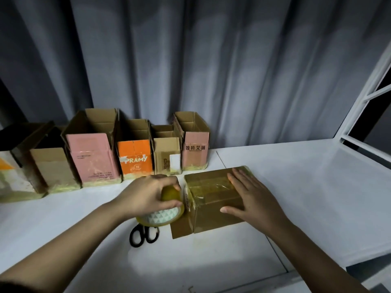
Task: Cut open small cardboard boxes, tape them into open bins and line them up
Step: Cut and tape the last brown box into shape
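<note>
- Row of finished bins (135, 153): open-topped cardboard boxes standing side by side along the back edge of the worktop (306, 187), from its left end to about the middle; yellowish tape shows at their bases.
- Left hand (146, 194): fingers curled round the tape roll (163, 210), gripping it just left of the box in hand, near the worktop's middle.
- Scissors (143, 234): black-handled, lying flat toward the front edge, partly under the roll.
- Box in hand (211, 199): brown, lying on its side right of the roll, one loose flap (182, 229) spread on the worktop; glossy tape already covers its upper face.
- Right hand (251, 197): fingers straight, palm pressing flat on the box top, gripping nothing.
- Technique, as judged: keep the pressing hand steady so the box cannot slide, draw the tape taut over the seam, then smooth it down to avoid wrinkles before cutting.
</note>
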